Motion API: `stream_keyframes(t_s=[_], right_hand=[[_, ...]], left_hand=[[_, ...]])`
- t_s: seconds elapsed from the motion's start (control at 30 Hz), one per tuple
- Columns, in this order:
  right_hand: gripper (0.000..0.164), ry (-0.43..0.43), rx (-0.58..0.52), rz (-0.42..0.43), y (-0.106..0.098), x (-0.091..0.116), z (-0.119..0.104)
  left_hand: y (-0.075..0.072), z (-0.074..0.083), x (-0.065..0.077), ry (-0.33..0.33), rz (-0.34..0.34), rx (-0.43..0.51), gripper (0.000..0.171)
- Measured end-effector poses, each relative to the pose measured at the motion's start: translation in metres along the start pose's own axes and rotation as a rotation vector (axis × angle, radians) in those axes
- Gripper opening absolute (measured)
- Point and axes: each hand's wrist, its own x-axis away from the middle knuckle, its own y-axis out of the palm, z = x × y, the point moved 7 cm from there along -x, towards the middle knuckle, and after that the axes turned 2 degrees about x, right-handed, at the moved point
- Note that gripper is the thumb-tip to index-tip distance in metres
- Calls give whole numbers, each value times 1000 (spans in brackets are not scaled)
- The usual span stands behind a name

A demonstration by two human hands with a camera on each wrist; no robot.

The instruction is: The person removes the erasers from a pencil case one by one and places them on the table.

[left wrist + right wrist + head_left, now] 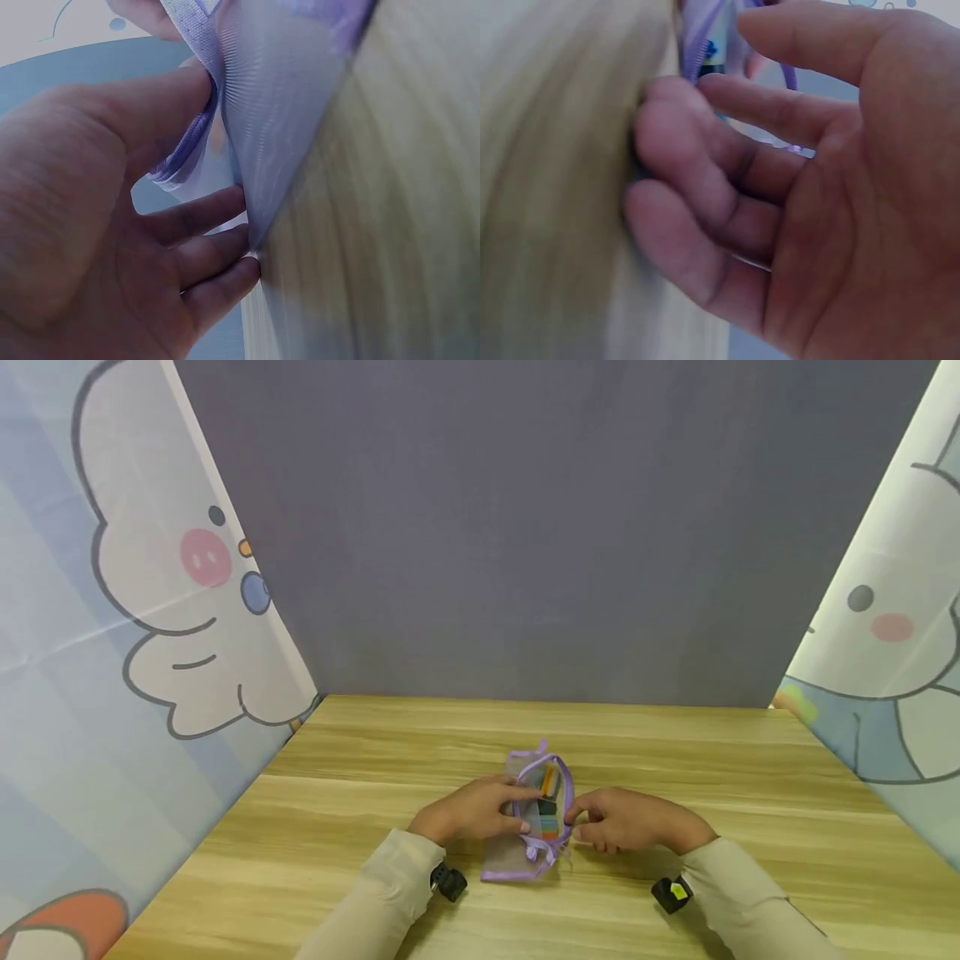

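A see-through mesh zip pouch with purple trim lies on the table, its mouth spread apart. Inside show several coloured sticks in orange, red, blue and green, with an orange-and-brown piece above them. On the pouch's left side, my left hand holds the rim, index finger stretched over the mouth. The left wrist view shows its thumb on the purple band and other fingertips against the mesh. My right hand grips the opposite rim at thumb and forefinger; its other fingers are bent at the tabletop.
The wood-grain table runs back to a grey panel. Cartoon-printed cloths hang at the left and right. Small black devices are strapped at both wrists.
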Motion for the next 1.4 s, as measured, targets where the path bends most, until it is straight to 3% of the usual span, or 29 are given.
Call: stream_keyframes(t_s=[0.17,0.3,0.53,0.8,1.4], right_hand=[[28,40,26,-35,-5,-4,-5],[32,29,38,-12,-13,-7,-8],[22,-95,120,171,-21,-11,-9],[17,-124,162,347,-30,-9,-7],[14,-93,153,421,-31,-9,-5]], left_hand=[[1,4,3,-16,-13,-34,49],[0,7,2,-21,-5,-33,46],[0,2,2,-42,5,12,37],[0,-2,-1,-25,32,35,31],[-2,-2,1,-27,64,52,26]])
